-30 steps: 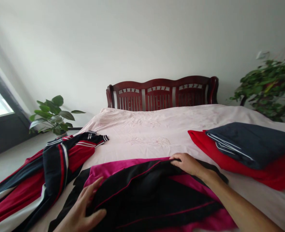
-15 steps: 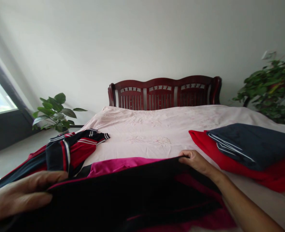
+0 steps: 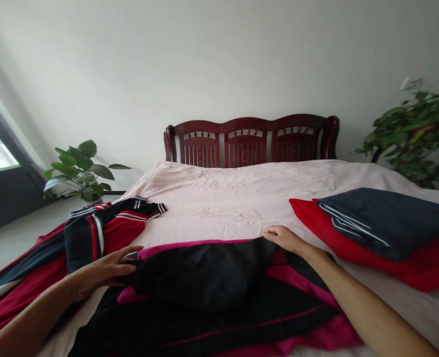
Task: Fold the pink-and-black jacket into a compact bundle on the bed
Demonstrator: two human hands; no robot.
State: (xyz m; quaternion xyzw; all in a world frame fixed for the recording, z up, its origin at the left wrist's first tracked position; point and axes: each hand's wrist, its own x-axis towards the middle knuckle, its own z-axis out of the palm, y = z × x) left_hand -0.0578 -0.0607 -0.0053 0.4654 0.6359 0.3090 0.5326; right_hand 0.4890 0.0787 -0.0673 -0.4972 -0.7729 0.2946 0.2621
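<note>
Across the pale pink bedsheet (image 3: 212, 198) lay a black-and-magenta garment (image 3: 212, 277), far edge pinched by the right hand (image 3: 286, 240); whether the left hand (image 3: 100, 270), at its left end, gripped was unclear. Beyond, a pot (image 3: 93, 202) held a leafy plant (image 3: 80, 171).

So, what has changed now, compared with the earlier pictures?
The left hand moved right and forward; whether it still grips the black garment is unclear. The garment's edge, taut between the hands half a second ago, is now slack. The right hand still holds that edge; the striped clothes and folded clothes lie as before.
</note>
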